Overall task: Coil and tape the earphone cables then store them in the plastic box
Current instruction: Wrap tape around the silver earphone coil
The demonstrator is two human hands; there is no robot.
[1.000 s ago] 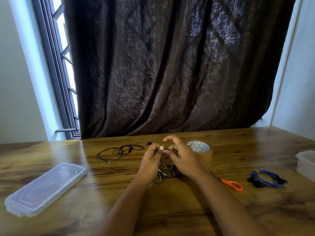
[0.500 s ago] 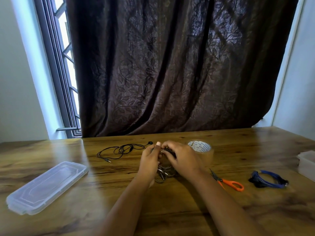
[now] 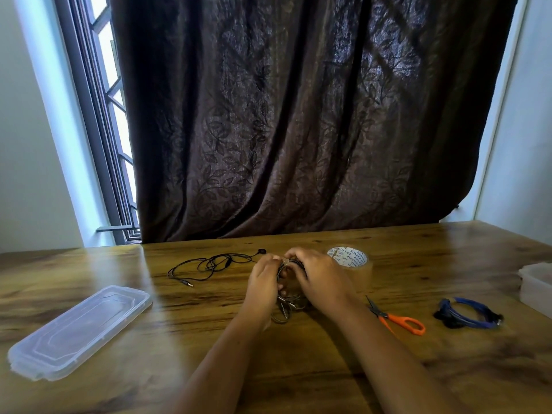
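Head view: closest to me, well left of the grip, the clear plastic lid (image 3: pixel 80 330) lies flat on the worktop (image 3: pixel 298 369). Far out to the right of the grip, the plastic box (image 3: pixel 536 282) is cut by the frame edge, so I cannot tell what it holds. Between the box and the grip lie the orange-handled scissors (image 3: pixel 388 318) and, further right, a blue earphone bundle (image 3: pixel 446 310), coiled and resting on the worktop outside the box.

A second ago the fingers of the right hand (image 3: pixel 321 279) were arched up above the cable. They have since come down, and the two hands have closed in against each other.

Both forearms come in from the bottom edge and meet at the middle. The left hand (image 3: pixel 264 282) and the right hand each have fingers curled round the dark coiled earphone cable (image 3: pixel 286 309), clamped on its upper part with the knuckles nearly touching. The loops hang below the grip down to the worktop. A small pale bit shows at the fingertips; I cannot tell what it is.

Just behind the grip to the right stands the tape roll (image 3: pixel 348 258). Behind it to the left a loose black earphone (image 3: pixel 216 262) lies uncoiled. Beyond that hang the dark curtain (image 3: pixel 298 130) and, to the left, the window (image 3: pixel 98 115).
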